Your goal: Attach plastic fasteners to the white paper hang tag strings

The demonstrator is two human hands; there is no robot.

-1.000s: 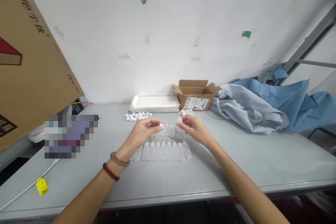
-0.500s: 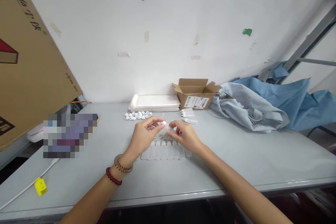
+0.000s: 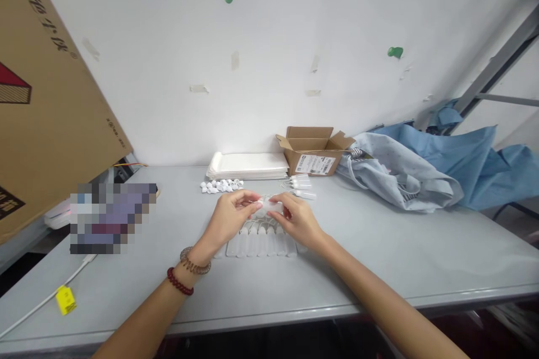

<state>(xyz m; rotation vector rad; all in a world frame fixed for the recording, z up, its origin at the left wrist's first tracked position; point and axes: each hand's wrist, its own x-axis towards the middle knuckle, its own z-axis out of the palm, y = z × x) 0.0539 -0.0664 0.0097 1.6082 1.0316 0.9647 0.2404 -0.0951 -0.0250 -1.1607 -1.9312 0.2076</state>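
Observation:
My left hand [image 3: 231,213] pinches a small white cap [image 3: 260,201], its fingertips closed round it. Opposite, my right hand [image 3: 297,216] grips a small clear plastic bottle [image 3: 274,207], partly hidden by the fingers. Cap and bottle meet between the two hands; how far they are joined I cannot make out. Just below lies a row of several clear bottles [image 3: 261,244] with white tops and thin pale cords. Beyond my left hand is a cluster of loose white caps [image 3: 222,185]. More clear bottles with cords [image 3: 301,181] lie beyond my right hand.
Against the wall are a stack of white flat packs [image 3: 248,165] and an open cardboard box [image 3: 315,151]. Blue cloth [image 3: 404,174] covers the right back of the grey table [image 3: 379,252]. A large carton [image 3: 54,95], a blurred item [image 3: 112,216] and a cable [image 3: 36,314] are left.
My left hand has brought the white cap slightly lower, against the bottle in my right hand. The right hand stays nearly in place.

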